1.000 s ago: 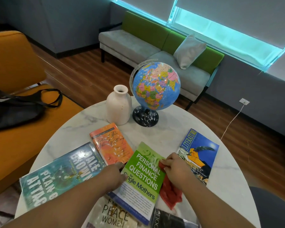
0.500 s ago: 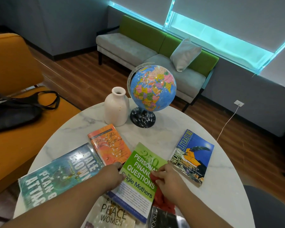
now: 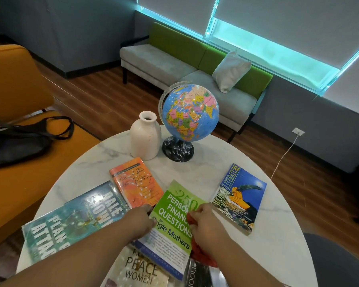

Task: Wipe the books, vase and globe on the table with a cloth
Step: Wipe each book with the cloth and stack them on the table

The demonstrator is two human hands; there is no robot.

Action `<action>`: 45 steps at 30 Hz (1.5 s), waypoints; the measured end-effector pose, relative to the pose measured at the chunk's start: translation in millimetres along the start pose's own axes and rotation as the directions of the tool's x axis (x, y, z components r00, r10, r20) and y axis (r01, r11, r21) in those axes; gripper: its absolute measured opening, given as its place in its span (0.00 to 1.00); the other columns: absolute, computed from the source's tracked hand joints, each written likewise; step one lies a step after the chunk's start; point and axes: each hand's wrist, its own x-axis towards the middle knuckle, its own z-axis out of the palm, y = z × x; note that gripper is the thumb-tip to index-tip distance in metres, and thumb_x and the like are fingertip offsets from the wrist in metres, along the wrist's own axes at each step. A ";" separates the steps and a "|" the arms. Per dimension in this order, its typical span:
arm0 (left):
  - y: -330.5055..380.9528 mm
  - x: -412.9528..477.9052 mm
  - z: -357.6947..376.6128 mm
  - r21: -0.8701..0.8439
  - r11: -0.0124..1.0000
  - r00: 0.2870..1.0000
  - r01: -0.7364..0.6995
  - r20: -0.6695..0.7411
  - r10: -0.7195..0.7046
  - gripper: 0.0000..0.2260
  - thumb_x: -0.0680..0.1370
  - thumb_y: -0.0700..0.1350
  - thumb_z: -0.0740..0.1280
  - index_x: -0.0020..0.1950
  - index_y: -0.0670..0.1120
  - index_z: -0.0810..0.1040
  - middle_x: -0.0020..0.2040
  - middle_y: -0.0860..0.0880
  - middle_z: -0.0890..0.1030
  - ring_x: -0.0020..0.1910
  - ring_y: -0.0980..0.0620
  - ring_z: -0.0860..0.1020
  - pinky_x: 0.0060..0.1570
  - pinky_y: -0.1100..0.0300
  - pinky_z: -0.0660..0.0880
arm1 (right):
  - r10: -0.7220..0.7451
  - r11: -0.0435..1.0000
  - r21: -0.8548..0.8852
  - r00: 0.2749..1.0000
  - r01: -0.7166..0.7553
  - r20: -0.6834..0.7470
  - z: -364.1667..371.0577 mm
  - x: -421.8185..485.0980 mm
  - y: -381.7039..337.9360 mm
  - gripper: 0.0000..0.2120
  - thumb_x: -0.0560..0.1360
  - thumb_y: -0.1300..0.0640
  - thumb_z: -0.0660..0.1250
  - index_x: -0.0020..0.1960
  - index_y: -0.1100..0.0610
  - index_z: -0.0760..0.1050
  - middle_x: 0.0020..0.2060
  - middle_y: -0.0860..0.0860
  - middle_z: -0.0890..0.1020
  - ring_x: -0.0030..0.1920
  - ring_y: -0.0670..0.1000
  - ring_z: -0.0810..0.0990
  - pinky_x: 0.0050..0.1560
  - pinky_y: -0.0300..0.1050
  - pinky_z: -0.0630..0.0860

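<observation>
The green book (image 3: 174,204) lies flat at the near side of the table (image 3: 197,175), its lower end overlapping the books under it. The left grip (image 3: 140,220) is curled over the book's left edge and appears to hold it down. The right grip (image 3: 207,222) is closed around a bunched red cloth (image 3: 203,257), which is pressed onto the right part of the cover.

The book is judged to be a light, thin paperback with a glossy cover. It is likely to slide on the smooth table and on the covers beneath, so it is best pinned at one edge while being wiped. It would bend if lifted by a corner, and the spine side would be the firmer hold. The cloth is soft and is easily bunched into a pad.

The vase (image 3: 144,139) and globe (image 3: 190,112) stand upright at the far side, just beside each other; whether they touch cannot be told. The vase looks ceramic and breakable, and would be steadied by its body. The globe seems top-heavy and apt to spin, so its base would be held.
</observation>
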 end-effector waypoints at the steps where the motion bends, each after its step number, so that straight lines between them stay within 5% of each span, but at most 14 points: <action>1: 0.0 0.1 -0.4 -0.006 1.000 1.000 0.000 0.002 0.000 0.18 0.80 0.47 0.65 0.69 0.49 0.69 0.59 0.47 0.79 0.54 0.48 0.78 0.56 0.54 0.76 | -0.045 0.998 -0.034 0.997 0.047 0.056 2.3 -0.8 -3.0 0.18 0.80 0.55 0.61 0.69 0.51 0.70 0.61 0.48 0.67 0.59 0.51 0.74 0.64 0.40 0.69; 5: -0.2 -0.2 -0.5 -0.005 1.000 1.000 0.001 0.003 -0.001 0.18 0.79 0.48 0.65 0.69 0.50 0.69 0.59 0.47 0.79 0.54 0.49 0.78 0.55 0.54 0.77 | 0.040 0.988 0.148 0.998 -0.046 0.044 -4.4 8.3 11.7 0.04 0.79 0.56 0.64 0.51 0.48 0.72 0.45 0.42 0.74 0.46 0.45 0.76 0.48 0.36 0.73; 7: -0.5 -0.1 -0.3 0.003 1.000 1.000 -0.001 0.002 0.001 0.18 0.79 0.48 0.65 0.69 0.50 0.69 0.59 0.47 0.79 0.55 0.48 0.78 0.57 0.53 0.76 | 0.112 0.978 0.180 0.993 -0.105 -0.031 -5.3 14.9 15.3 0.04 0.79 0.56 0.63 0.53 0.53 0.73 0.41 0.41 0.73 0.40 0.41 0.73 0.39 0.31 0.72; 12: 0.0 -0.1 -0.7 -0.016 1.000 1.000 -0.002 0.011 0.002 0.18 0.80 0.47 0.65 0.69 0.49 0.69 0.59 0.46 0.79 0.55 0.48 0.79 0.58 0.51 0.76 | -0.073 0.996 0.065 0.993 0.067 0.097 9.1 5.5 3.8 0.15 0.79 0.55 0.63 0.65 0.51 0.71 0.56 0.43 0.72 0.54 0.45 0.75 0.58 0.37 0.71; 15: -0.7 0.5 -0.3 -0.009 1.000 1.000 -0.007 0.010 0.007 0.18 0.80 0.47 0.65 0.69 0.50 0.70 0.59 0.47 0.79 0.55 0.48 0.79 0.58 0.52 0.76 | -0.010 0.973 0.232 0.994 -0.015 0.107 -0.5 9.4 14.0 0.09 0.77 0.59 0.66 0.58 0.56 0.74 0.44 0.40 0.78 0.41 0.38 0.77 0.41 0.26 0.71; 17: -1.7 0.6 -0.3 -0.009 1.000 1.000 -0.009 0.010 0.010 0.18 0.79 0.47 0.65 0.69 0.50 0.70 0.59 0.47 0.79 0.55 0.48 0.79 0.58 0.52 0.76 | 0.113 0.937 0.330 0.993 -0.113 0.021 -6.0 11.1 12.1 0.04 0.77 0.61 0.67 0.50 0.57 0.72 0.37 0.45 0.81 0.35 0.39 0.79 0.34 0.32 0.74; 22: -3.2 1.6 0.1 -0.021 1.000 1.000 -0.017 0.004 0.017 0.16 0.79 0.47 0.65 0.67 0.50 0.71 0.57 0.48 0.80 0.52 0.50 0.79 0.53 0.56 0.77 | -0.153 0.988 0.054 0.980 0.148 0.128 17.7 -4.7 -0.6 0.15 0.77 0.54 0.65 0.64 0.49 0.70 0.61 0.45 0.74 0.60 0.46 0.76 0.60 0.35 0.69; 26: -3.0 1.9 1.0 -0.033 0.999 1.000 -0.015 0.001 0.015 0.17 0.79 0.47 0.65 0.68 0.50 0.70 0.57 0.48 0.80 0.51 0.50 0.79 0.53 0.56 0.77 | -0.213 0.976 0.068 0.974 0.208 0.071 8.9 3.6 25.9 0.07 0.75 0.51 0.69 0.53 0.47 0.76 0.45 0.41 0.80 0.43 0.33 0.78 0.45 0.28 0.72; 29: -2.6 2.3 1.2 -0.044 0.999 1.000 -0.007 -0.003 0.007 0.18 0.79 0.48 0.66 0.69 0.50 0.69 0.58 0.47 0.79 0.51 0.50 0.79 0.51 0.56 0.77 | -0.020 0.999 0.037 0.995 0.024 -0.099 1.3 26.8 43.2 0.06 0.73 0.51 0.69 0.48 0.48 0.75 0.42 0.49 0.82 0.42 0.47 0.82 0.51 0.53 0.79; 33: -3.7 2.1 1.0 -0.063 0.998 1.000 -0.008 0.005 0.008 0.19 0.79 0.47 0.65 0.70 0.51 0.69 0.59 0.47 0.79 0.51 0.51 0.79 0.50 0.58 0.77 | -0.098 0.980 -0.174 0.995 0.098 0.010 7.0 28.8 20.1 0.14 0.79 0.56 0.62 0.64 0.52 0.73 0.59 0.49 0.70 0.55 0.52 0.74 0.59 0.46 0.73; 37: -3.5 2.2 0.8 -0.045 0.999 1.000 -0.003 0.004 0.003 0.20 0.79 0.48 0.65 0.70 0.51 0.68 0.60 0.47 0.79 0.53 0.49 0.79 0.55 0.54 0.77 | -0.146 0.984 -0.110 0.988 0.141 -0.042 0.3 34.1 25.7 0.04 0.79 0.53 0.65 0.46 0.48 0.70 0.43 0.46 0.78 0.42 0.46 0.77 0.40 0.40 0.74; 40: -3.9 1.9 0.9 -0.054 0.999 1.000 0.002 0.008 -0.001 0.20 0.79 0.48 0.65 0.71 0.51 0.68 0.59 0.47 0.79 0.53 0.49 0.79 0.56 0.53 0.77 | -0.035 0.999 -0.043 0.995 0.031 -0.093 -4.7 43.9 26.2 0.09 0.79 0.55 0.62 0.56 0.58 0.74 0.40 0.43 0.74 0.36 0.39 0.73 0.37 0.34 0.71; 43: -4.2 2.3 2.9 -0.051 0.999 1.000 -0.001 0.009 0.001 0.20 0.79 0.48 0.65 0.70 0.51 0.68 0.59 0.47 0.79 0.53 0.49 0.79 0.55 0.54 0.77 | -0.133 0.985 -0.112 0.991 0.131 -0.012 4.2 38.1 14.2 0.14 0.79 0.56 0.62 0.64 0.55 0.73 0.50 0.44 0.72 0.45 0.42 0.75 0.46 0.34 0.71; 45: -2.5 2.0 4.3 -0.037 0.999 1.000 -0.007 0.009 0.008 0.19 0.79 0.48 0.65 0.70 0.51 0.68 0.59 0.48 0.79 0.53 0.50 0.79 0.54 0.56 0.77 | -0.100 0.994 -0.050 0.995 0.101 0.005 0.8 36.6 17.2 0.12 0.79 0.57 0.63 0.62 0.54 0.75 0.45 0.40 0.72 0.43 0.40 0.74 0.43 0.31 0.72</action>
